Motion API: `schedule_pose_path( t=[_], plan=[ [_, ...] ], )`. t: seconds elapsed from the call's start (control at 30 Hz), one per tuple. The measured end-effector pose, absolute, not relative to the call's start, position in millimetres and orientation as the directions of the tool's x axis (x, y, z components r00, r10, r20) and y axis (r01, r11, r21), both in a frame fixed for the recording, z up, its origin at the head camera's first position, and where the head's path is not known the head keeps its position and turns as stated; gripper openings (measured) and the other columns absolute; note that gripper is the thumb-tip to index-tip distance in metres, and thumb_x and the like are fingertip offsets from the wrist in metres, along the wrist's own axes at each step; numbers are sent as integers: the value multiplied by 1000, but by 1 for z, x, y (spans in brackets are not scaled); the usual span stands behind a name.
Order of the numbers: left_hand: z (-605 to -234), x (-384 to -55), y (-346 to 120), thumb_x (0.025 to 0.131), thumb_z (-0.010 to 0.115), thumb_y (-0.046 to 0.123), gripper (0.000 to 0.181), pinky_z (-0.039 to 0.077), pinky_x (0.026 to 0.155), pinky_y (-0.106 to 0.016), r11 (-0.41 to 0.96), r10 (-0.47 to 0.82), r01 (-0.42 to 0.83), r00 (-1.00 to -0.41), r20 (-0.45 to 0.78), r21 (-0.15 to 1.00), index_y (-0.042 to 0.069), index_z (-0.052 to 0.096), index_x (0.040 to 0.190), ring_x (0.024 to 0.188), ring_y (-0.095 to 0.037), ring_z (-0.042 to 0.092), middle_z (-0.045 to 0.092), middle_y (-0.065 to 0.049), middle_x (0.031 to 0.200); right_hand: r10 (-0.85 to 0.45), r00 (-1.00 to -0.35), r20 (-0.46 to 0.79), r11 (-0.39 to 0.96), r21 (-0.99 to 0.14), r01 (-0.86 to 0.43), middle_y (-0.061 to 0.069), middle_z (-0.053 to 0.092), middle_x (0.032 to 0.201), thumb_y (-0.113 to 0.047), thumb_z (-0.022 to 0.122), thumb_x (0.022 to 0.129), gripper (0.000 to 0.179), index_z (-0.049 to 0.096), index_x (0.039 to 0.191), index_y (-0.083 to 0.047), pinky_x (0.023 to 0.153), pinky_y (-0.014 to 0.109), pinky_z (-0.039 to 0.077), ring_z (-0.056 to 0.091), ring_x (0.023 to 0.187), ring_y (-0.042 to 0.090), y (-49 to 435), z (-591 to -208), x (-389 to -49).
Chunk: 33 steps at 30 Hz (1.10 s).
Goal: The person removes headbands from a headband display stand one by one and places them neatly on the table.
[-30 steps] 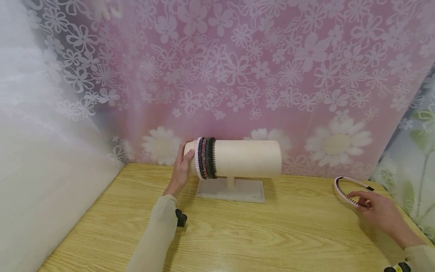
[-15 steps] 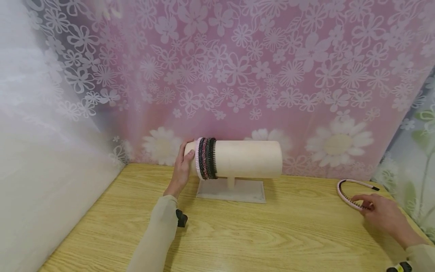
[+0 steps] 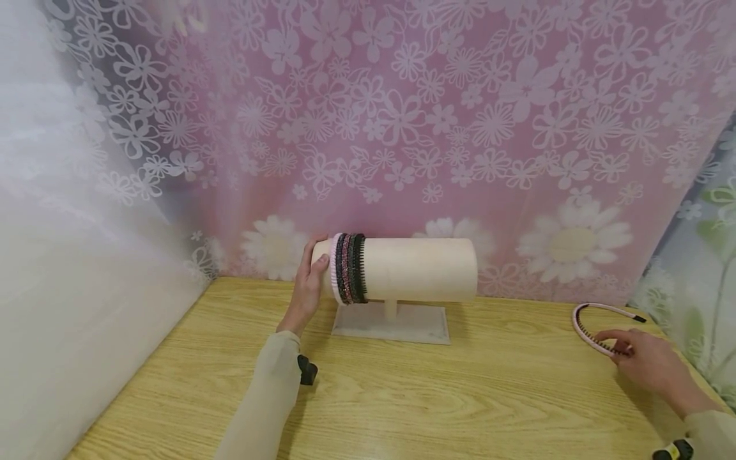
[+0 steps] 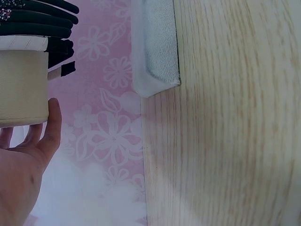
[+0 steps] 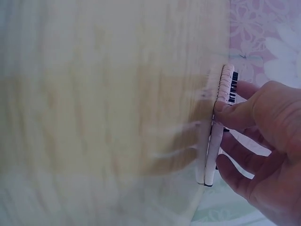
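Note:
A cream cylinder display stand (image 3: 420, 268) carries several headbands side by side near its left end: a pale pink one (image 3: 335, 271) outermost, then dark glittery ones (image 3: 359, 271), one with comb teeth. My left hand (image 3: 307, 287) grips the cylinder's left end, thumb in front; the left wrist view shows its fingers at the cream end (image 4: 23, 94), beside the headbands' black tips. Far to the right, my right hand (image 3: 650, 361) pinches a pink toothed headband (image 3: 582, 332) between thumb and fingers. In the right wrist view, the pink headband (image 5: 225, 84) is seen edge-on, close to the tabletop.
The stand's pale base plate (image 3: 425, 326) rests on the wood-grain table (image 3: 448, 396). A pink floral curtain (image 3: 431, 147) hangs right behind the table, with a whitish sheet (image 3: 86, 287) along the left and a leaf-patterned one (image 3: 707, 287) on the right.
My right hand and the pink headband have shifted slightly right. The left hand keeps its hold on the stand, which has not moved.

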<state>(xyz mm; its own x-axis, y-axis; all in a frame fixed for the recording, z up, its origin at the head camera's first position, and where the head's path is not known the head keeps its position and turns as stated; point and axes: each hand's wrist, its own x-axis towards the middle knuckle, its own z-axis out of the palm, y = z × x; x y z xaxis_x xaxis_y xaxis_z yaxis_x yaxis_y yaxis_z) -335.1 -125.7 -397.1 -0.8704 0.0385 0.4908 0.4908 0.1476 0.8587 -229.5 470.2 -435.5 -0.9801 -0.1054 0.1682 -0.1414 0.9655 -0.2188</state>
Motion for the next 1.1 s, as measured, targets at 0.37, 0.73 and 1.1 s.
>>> schedule_pose_path(
  t=[0.37,0.73,1.1],
  plan=[
    [-397,-335,-126,107,40,38,49,52,74,-36,160,33,493,-868,495,855,25,39,155,91,-23,60,57,-15,127,-115,-980,165,967,-207,-148,4,68,78,2,74,81,26,74,107,-1,57,42,48,60,65,20,476,-436,-231],
    [-397,-335,-125,108,40,37,47,54,73,-34,143,35,492,-870,493,859,30,40,154,89,-21,62,57,-14,128,-101,-987,122,970,-209,-125,6,67,78,3,73,81,26,73,107,2,58,43,48,60,66,21,481,-436,-232],
    [-397,-334,-126,107,40,38,46,52,76,-35,167,28,493,-868,495,854,31,40,153,93,-23,61,57,-12,131,-83,-990,117,968,-227,-108,12,70,81,2,71,82,38,65,118,12,63,50,52,66,70,29,480,-435,-230]
  ],
)
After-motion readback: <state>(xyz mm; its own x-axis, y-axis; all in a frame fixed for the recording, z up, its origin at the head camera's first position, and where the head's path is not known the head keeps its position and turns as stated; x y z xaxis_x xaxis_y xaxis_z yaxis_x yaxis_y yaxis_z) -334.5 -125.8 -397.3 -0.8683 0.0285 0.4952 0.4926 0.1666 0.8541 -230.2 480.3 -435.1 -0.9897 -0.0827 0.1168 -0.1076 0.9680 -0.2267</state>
